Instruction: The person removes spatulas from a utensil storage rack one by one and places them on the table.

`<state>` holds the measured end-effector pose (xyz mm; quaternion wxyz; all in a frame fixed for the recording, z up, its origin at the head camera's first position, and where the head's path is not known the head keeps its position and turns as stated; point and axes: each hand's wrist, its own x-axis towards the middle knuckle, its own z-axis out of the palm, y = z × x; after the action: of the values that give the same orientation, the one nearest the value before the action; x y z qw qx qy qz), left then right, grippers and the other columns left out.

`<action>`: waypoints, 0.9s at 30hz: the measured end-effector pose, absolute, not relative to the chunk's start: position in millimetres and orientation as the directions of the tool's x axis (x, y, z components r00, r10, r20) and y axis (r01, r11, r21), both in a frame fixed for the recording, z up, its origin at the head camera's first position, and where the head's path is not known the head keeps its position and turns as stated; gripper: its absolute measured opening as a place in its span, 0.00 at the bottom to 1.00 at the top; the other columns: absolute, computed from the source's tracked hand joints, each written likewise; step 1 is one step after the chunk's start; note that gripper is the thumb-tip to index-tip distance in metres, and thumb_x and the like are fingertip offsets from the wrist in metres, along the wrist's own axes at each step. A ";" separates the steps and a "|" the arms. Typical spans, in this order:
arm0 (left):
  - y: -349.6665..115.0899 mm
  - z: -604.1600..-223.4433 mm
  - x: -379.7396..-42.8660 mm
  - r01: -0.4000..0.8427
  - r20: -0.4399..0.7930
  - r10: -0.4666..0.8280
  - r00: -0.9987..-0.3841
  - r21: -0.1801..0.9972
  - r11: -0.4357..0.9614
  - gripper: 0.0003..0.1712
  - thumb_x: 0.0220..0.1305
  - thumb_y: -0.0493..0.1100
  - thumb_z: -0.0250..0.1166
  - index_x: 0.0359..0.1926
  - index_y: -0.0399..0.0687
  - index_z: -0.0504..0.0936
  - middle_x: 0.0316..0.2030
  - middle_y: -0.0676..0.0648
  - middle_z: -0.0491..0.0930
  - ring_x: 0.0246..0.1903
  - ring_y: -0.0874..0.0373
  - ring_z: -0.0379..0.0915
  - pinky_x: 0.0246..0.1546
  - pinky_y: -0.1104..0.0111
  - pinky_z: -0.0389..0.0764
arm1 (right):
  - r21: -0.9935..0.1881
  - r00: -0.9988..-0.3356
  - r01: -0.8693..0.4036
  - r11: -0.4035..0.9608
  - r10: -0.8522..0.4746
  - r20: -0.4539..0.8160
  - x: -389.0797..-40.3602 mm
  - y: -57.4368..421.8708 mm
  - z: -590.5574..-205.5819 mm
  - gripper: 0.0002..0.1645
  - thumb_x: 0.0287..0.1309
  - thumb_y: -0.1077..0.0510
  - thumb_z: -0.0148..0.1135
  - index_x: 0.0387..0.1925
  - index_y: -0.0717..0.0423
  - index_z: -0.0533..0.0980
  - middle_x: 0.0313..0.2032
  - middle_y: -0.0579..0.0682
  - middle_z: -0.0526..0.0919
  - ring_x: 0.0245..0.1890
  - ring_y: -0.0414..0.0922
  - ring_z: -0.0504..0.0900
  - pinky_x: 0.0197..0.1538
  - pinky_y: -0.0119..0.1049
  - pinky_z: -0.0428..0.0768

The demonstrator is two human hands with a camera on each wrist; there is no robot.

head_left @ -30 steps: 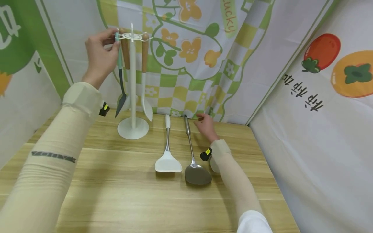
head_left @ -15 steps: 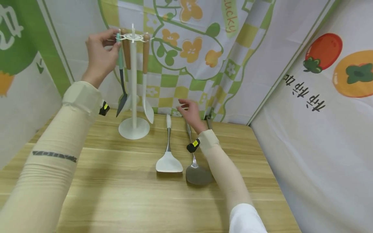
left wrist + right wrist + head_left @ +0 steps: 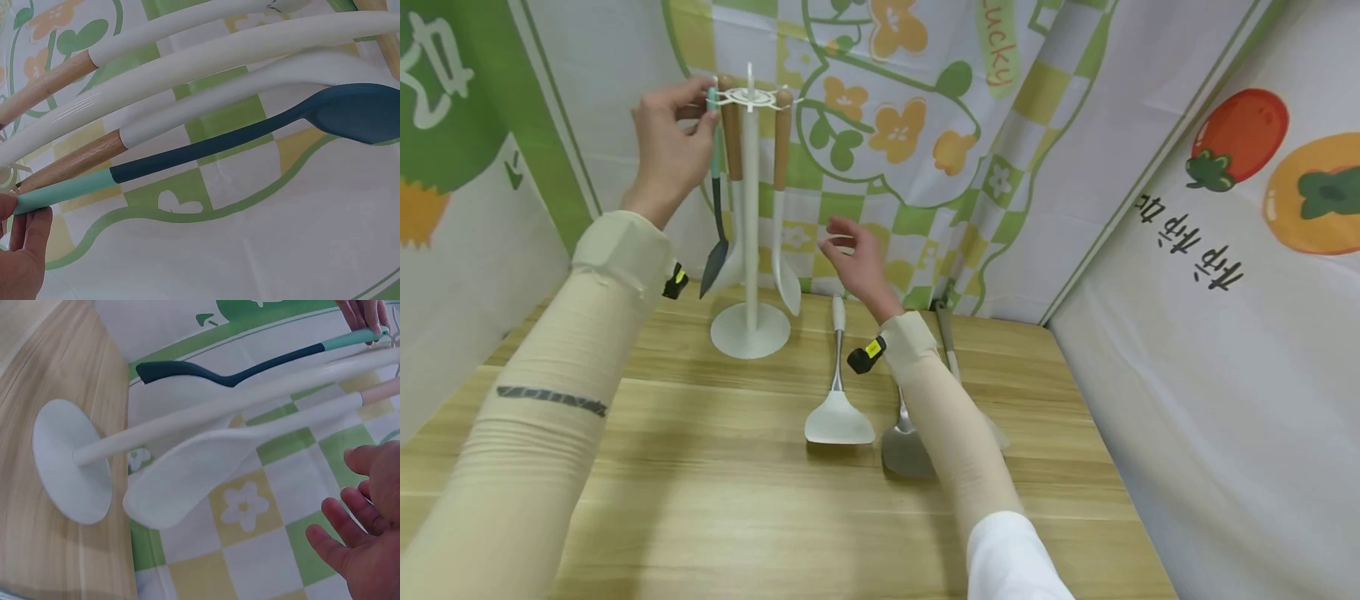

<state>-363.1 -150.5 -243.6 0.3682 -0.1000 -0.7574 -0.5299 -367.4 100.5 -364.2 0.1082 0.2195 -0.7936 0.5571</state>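
Pinching the green handle [image 3: 69, 190] at the top of the white rack [image 3: 751, 217]

My left hand [image 3: 672, 137] has thumb and fingertips clamped on the upper end of the dark-headed utensil [image 3: 206, 150], which hangs down beside the rack, its head above the table [image 3: 737, 483] near the back edge, left of the middle. Whether its end is caught on a hook I cannot tell; my fingers cover that spot.

My right hand [image 3: 859, 258] is empty, fingers apart and slightly bent, near the wooden-handled utensils [image 3: 782, 154] hanging on the rack and touching none of them that I can see.

If the end is not hooked, loosening my pinch would likely drop the utensil onto the table. A sideways tug on the handle could tilt the rack, since its post is tall and all the load sits high. Raising my right hand carelessly might knock the nearer white head and set it swinging.

Below, the white spatula [image 3: 838, 421] lies with its handle towards the back edge. My right forearm crosses above the steel turner [image 3: 907, 454] and the grey-handled utensil [image 3: 947, 333], nearest the right edge; dipping my elbow could shove either askew.
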 end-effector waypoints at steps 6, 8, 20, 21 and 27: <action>-149.7 -243.0 -360.1 0.539 0.660 -0.242 -0.711 0.733 0.414 0.16 0.68 0.30 0.61 0.54 0.41 0.86 0.47 0.44 0.87 0.40 0.68 0.81 0.51 0.76 0.84 | -0.830 -0.858 -0.500 0.247 -0.269 0.437 -370.2 82.6 -356.1 0.32 0.70 0.64 0.61 0.71 0.67 0.65 0.64 0.66 0.75 0.61 0.58 0.79 0.61 0.34 0.82; -149.6 -242.6 -359.3 0.539 0.656 -0.243 -0.715 0.738 0.407 0.17 0.68 0.30 0.61 0.54 0.41 0.86 0.47 0.44 0.86 0.40 0.67 0.81 0.51 0.76 0.84 | -0.829 -0.854 -0.505 0.242 -0.280 0.438 -370.1 77.8 -353.0 0.33 0.70 0.63 0.61 0.73 0.66 0.63 0.66 0.66 0.74 0.62 0.57 0.78 0.61 0.35 0.82; -152.6 -238.2 -356.8 0.509 0.635 -0.238 -0.735 0.748 0.426 0.16 0.68 0.31 0.62 0.54 0.44 0.87 0.45 0.43 0.88 0.34 0.73 0.79 0.47 0.78 0.84 | -0.815 -0.821 -0.540 0.211 -0.348 0.453 -370.6 58.1 -339.0 0.38 0.72 0.65 0.58 0.77 0.64 0.56 0.71 0.64 0.68 0.67 0.58 0.74 0.62 0.32 0.81; -152.7 -237.8 -356.4 0.504 0.632 -0.237 -0.738 0.749 0.431 0.17 0.68 0.32 0.62 0.54 0.44 0.87 0.45 0.43 0.88 0.33 0.73 0.79 0.47 0.79 0.84 | -0.818 -0.823 -0.535 0.213 -0.352 0.446 -371.1 56.8 -338.4 0.38 0.72 0.65 0.58 0.77 0.63 0.55 0.72 0.63 0.67 0.68 0.57 0.73 0.63 0.32 0.80; -152.0 -235.3 -353.1 0.476 0.616 -0.226 -0.755 0.751 0.457 0.17 0.69 0.33 0.62 0.56 0.45 0.86 0.49 0.40 0.87 0.35 0.73 0.79 0.48 0.78 0.84 | -0.851 -0.832 -0.497 0.168 -0.369 0.414 -372.5 49.5 -332.1 0.41 0.73 0.65 0.56 0.80 0.60 0.49 0.75 0.60 0.64 0.71 0.54 0.70 0.66 0.32 0.78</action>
<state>-353.1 -152.0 -235.3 0.3408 -0.0798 -0.7826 -0.5148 -372.5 49.5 -332.1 0.0556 0.2842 -0.7621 0.5791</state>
